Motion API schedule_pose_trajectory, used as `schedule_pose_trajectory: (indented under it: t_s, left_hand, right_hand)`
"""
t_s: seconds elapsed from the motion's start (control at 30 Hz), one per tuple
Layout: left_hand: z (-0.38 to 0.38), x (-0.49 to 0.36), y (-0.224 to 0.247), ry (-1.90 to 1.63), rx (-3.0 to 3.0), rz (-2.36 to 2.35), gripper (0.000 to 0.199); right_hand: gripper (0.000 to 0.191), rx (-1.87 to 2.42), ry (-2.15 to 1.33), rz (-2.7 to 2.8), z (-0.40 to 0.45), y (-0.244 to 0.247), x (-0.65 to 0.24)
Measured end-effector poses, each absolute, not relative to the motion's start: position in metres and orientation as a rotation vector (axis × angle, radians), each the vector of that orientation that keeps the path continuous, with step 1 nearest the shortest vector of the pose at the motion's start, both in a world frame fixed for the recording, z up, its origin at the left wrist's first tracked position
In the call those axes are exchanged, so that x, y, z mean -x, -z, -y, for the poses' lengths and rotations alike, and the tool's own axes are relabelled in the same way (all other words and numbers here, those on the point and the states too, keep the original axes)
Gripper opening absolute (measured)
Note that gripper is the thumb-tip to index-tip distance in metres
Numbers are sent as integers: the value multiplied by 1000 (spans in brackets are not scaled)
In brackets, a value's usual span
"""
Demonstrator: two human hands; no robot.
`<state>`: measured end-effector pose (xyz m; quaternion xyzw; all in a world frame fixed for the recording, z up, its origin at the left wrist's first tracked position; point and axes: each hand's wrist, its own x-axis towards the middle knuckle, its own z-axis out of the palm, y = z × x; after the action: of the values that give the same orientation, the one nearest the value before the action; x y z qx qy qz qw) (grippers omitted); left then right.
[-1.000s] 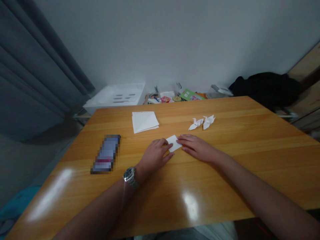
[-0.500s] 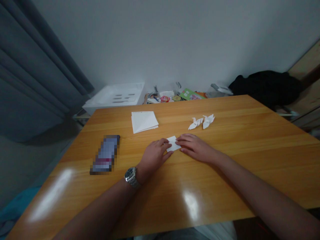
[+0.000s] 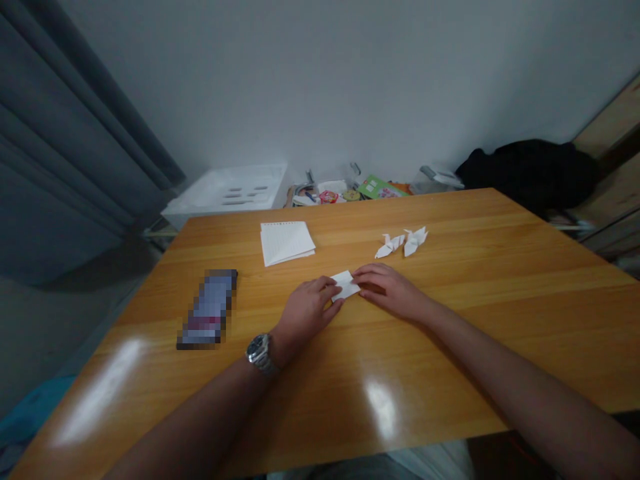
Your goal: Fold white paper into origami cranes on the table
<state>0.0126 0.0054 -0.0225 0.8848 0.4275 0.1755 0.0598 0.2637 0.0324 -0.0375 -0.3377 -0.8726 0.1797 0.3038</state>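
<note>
A small piece of white folded paper [image 3: 347, 287] lies on the wooden table between my two hands. My left hand [image 3: 306, 309], with a metal watch [image 3: 259, 352] on its wrist, grips the paper's left side, fingertips on top and thumb at the near edge. At the right corner, my right hand [image 3: 393, 292] has its fingers and thumb closed around the paper's edge. Two folded white paper cranes [image 3: 389, 246] [image 3: 415, 241] stand side by side just beyond my right hand.
A stack of lined paper sheets [image 3: 287, 243] lies beyond my left hand. A phone [image 3: 209, 310] with a blurred screen is at the left. Behind the table's far edge are a white tray [image 3: 230, 190], a green booklet [image 3: 380, 188] and a black cloth item [image 3: 530, 175].
My right hand's fingers have drawn slightly back toward the paper's right edge, so more of the paper shows. My left hand stays on it. The whole view has shifted a little.
</note>
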Motion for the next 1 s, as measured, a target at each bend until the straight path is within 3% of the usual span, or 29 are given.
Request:
schedule_pose_trajectory:
  t_s: [0.2, 1.0]
  left_hand:
    - [-6, -13, 24, -520, -2718, -1256, 30]
    - [-4, -8, 25, -452, -2780, -870, 41]
  right_hand:
    - [15, 894, -478, 2264, -35, 40, -265]
    - [15, 959, -578, 2249, -38, 43, -275]
